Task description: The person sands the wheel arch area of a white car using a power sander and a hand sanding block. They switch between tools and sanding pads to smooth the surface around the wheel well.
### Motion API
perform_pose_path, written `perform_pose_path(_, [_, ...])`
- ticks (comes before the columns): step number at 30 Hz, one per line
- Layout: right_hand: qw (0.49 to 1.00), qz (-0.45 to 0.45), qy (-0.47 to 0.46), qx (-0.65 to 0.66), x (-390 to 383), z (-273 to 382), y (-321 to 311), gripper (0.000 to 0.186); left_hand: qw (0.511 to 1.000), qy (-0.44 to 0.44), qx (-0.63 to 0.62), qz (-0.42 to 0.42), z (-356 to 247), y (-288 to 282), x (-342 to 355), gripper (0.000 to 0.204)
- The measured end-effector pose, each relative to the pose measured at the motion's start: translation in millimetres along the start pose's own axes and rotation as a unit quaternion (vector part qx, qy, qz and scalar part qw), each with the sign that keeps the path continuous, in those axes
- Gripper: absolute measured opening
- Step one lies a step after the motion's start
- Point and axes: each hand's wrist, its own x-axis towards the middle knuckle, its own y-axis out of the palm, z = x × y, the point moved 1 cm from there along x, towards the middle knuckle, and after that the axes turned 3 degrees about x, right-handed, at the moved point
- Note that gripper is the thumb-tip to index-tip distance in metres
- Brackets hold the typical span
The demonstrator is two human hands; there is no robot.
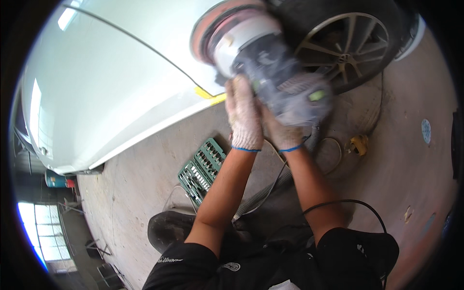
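A random orbital sander point(270, 65), dark grey and white with a round reddish pad, is raised in front of the car, smeared a little by motion. My left hand point(244, 116), in a whitish knit glove with a blue cuff, presses against the side of its body. My right hand point(281, 131), gloved alike, grips it from beneath, and most of its fingers are hidden behind the machine. The pad is near the white car panel point(125, 77); whether they touch I cannot tell. Yellow tape point(211, 96) marks the panel's lower corner by the door seam.
Right of the panel stands a car wheel point(343, 53). A ribbed grey hose point(270, 191) and thin cables run across the floor between my arms. An unfolded green socket set point(202, 169) lies left of my left forearm. A small yellow object point(358, 144) rests on the floor at right.
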Motion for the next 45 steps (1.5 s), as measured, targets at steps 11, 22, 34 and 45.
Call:
perform_pose_path(11, [0.667, -0.038, 0.558, 0.492, -54.5, 7.1, 4.2, 0.036, 0.972, 0.147, 0.163, 0.085, 58.6, -62.2, -14.9, 0.014])
perform_pose_path(22, [0.691, 0.017, 0.436, 0.577, -32.0, -24.6, -77.7, 0.032, 0.923, 0.327, 0.173, 0.105, -42.5, -46.5, 12.4, 0.024])
perform_pose_path(34, [0.614, 0.109, 0.485, 0.613, -53.2, -11.1, -60.5, 0.045, 0.765, 0.402, 0.441, 0.242, -6.7, -66.0, 40.0, 0.054])
perform_pose_path(45, [0.623, 0.108, 0.490, 0.600, -66.0, -17.9, -70.5, 0.048, 0.975, 0.136, 0.147, 0.095, 24.3, -74.7, 55.3, 0.015])
